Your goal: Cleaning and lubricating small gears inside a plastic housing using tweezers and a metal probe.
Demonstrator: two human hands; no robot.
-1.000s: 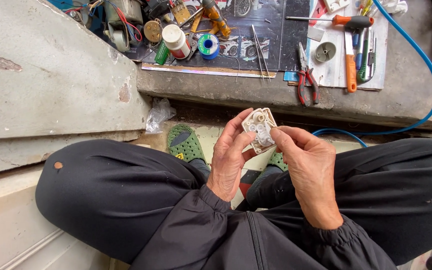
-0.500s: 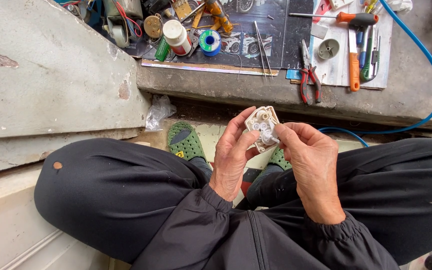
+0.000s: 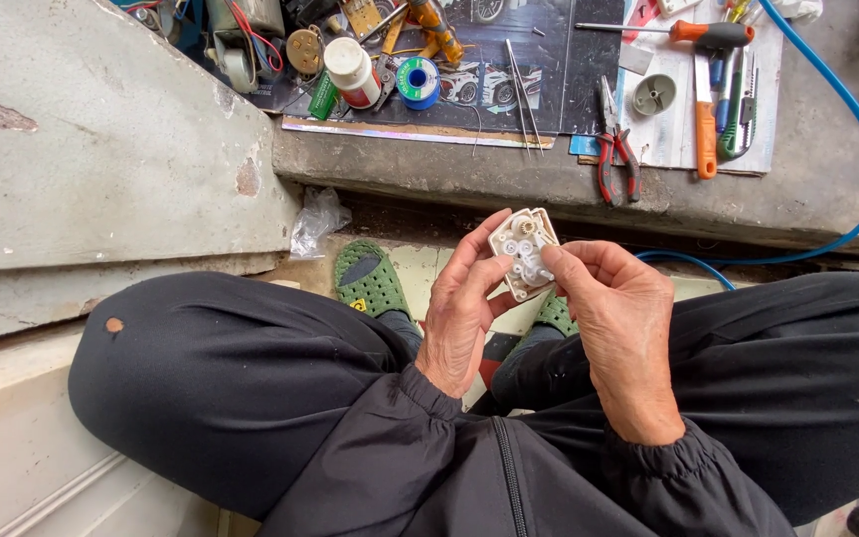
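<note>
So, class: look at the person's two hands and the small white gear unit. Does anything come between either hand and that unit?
Nothing visible does. The left hand grips the white gear unit directly by its edge, and the right hand has its fingertips pressed on the gears. The tools lie apart on the ledge beyond.

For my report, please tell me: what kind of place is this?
Probably an informal repair spot on a concrete step: pliers, a screwdriver and a solder spool lie there, and both hands hold an opened gear mechanism.

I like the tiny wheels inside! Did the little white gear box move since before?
No. The little white gear box is held by both hands in about the same place, just below the concrete ledge and red pliers.
</note>
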